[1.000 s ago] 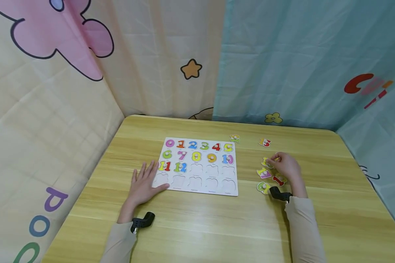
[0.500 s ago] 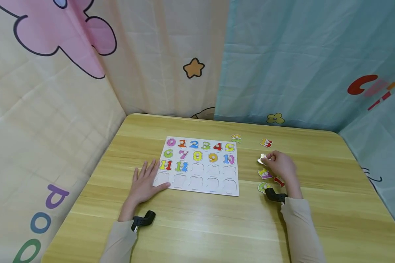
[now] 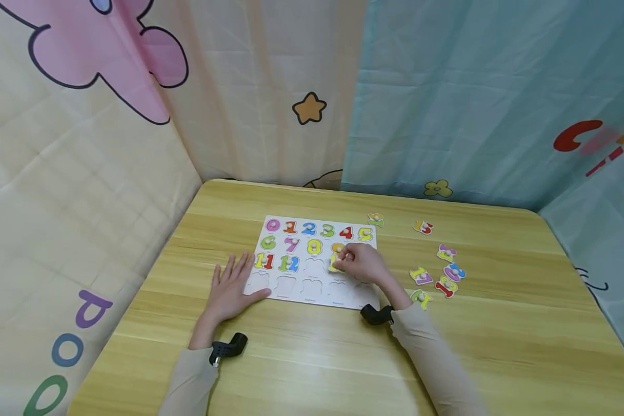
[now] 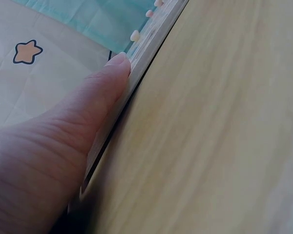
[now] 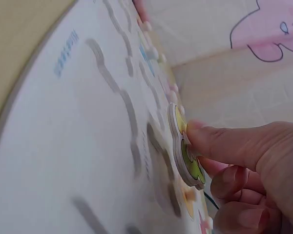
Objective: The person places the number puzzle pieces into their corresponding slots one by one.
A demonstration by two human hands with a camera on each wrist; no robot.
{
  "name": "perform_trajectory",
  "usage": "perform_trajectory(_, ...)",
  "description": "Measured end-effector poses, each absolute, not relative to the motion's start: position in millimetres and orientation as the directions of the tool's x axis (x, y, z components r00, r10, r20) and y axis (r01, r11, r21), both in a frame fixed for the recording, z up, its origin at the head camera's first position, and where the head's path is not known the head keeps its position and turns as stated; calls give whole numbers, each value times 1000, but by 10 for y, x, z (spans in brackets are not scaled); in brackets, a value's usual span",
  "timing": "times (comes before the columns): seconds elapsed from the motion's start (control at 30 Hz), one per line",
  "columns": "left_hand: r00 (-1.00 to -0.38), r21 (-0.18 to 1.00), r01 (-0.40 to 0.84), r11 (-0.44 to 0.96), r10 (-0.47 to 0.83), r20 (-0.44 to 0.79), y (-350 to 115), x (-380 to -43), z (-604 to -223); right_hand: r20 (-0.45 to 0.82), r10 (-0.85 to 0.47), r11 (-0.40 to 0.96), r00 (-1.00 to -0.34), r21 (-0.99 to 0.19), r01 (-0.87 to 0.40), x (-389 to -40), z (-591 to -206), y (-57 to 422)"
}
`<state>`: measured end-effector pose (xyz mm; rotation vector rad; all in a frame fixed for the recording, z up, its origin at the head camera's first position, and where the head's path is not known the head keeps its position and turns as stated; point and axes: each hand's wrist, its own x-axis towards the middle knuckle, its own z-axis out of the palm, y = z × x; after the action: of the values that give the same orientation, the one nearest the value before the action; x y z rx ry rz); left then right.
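A white number puzzle board (image 3: 296, 297) lies on the table, its upper rows filled with knobbed number pieces up to 12. My left hand (image 3: 229, 297) rests flat over the board's left end, fingers spread. In the left wrist view, its thumb (image 4: 90, 105) lies along the board's front edge. Thumb and fingertips of my right hand (image 3: 364, 263) pinch a number piece (image 5: 190, 158) with yellow and green digits. The right wrist view shows that piece tilted, just above the board's recesses. From the head view, the right hand covers part of the third row.
Several loose number pieces lie right of the board, including a purple-and-yellow one (image 3: 421, 275) and a red-and-yellow one (image 3: 446, 286). Farther back are an orange-and-green piece (image 3: 376, 219) and an orange-and-red piece (image 3: 423, 227). Curtains (image 3: 447, 115) hang behind the wooden table (image 3: 291, 370).
My right hand has picked up a number piece from the loose group and carried it left over the board. The left hand has stayed in place on the board.
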<state>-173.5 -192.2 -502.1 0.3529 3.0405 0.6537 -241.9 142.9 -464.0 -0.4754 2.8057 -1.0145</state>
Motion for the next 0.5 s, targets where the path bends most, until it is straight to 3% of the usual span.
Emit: perform_trajectory(0.5,-973,399,230,887,224,62,-1907,-1734,-5033,-92,-335,706,-938,-684,-185,-2453,-4763,914)
